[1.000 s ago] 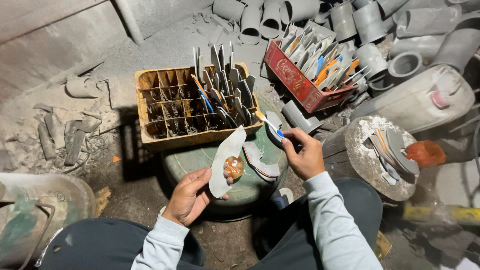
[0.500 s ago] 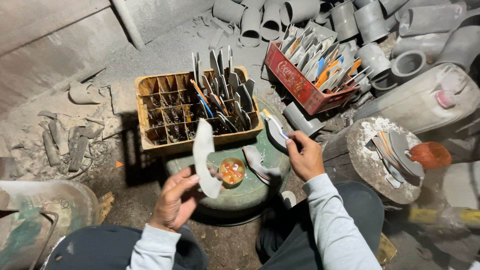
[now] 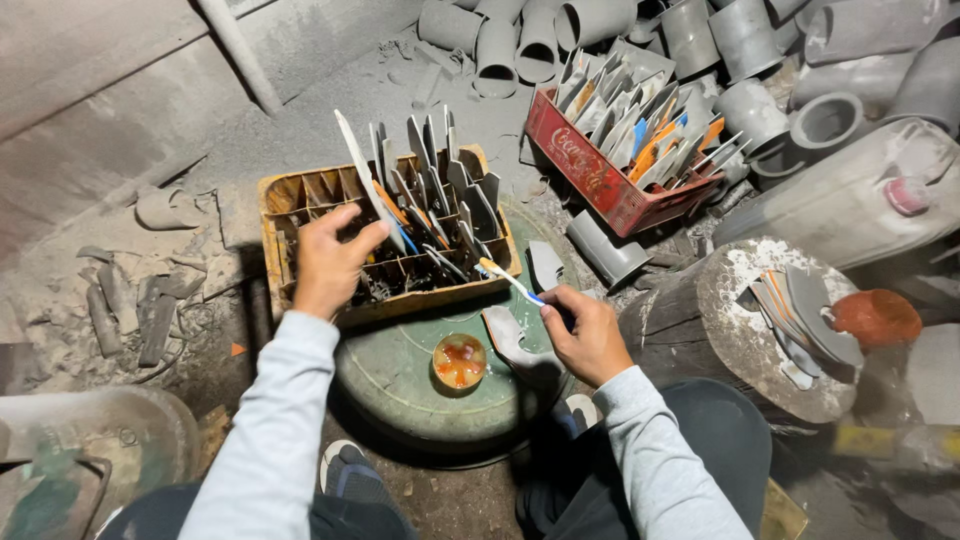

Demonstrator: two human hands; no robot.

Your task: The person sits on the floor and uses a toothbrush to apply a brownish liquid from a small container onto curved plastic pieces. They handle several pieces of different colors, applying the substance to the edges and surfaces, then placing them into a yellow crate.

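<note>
L hand (image 3: 325, 262): over yellow crate (image 3: 275, 240), at 10 o'clock from the cap; fingers pinched on a grey blade (image 3: 362, 172), thumb on the near face, other fingers behind; blade stands near upright, tip toward 11, lower end down among the crate's slots
R hand (image 3: 585, 335): at 3 o'clock from the cap; fingers curled tight round a toothbrush (image 3: 508, 282); brush w/ white handle, blue near the grip, head points toward 10, just at the crate's near R corner
Yellow crate: divided into cells; R half packed w/ grey blades on end, some w/ orange or blue marks; L cells mostly dark, contents can't tell
Cap (image 3: 459, 360): small round, orange-red stuff inside; sits on green lid (image 3: 400, 385) at 6 o'clock from the crate, between the two arms
Flat piece (image 3: 512, 338): grey, lies on the lid just L of R hand, touching the hand's underside as far as can tell
Red crate (image 3: 590, 175): at 1 o'clock; full of grey pieces, a few orange & blue
Stump (image 3: 745, 330): at 3 o'clock, beside R hand; stack of grey pieces on top; orange lid (image 3: 876, 317) at its far edge
Pipes (image 3: 520, 40): grey pipe sections heaped at 12 to 2; dusty ground all round
Shoe (image 3: 345, 470): at 6 o'clock, under the green lid's rim
</note>
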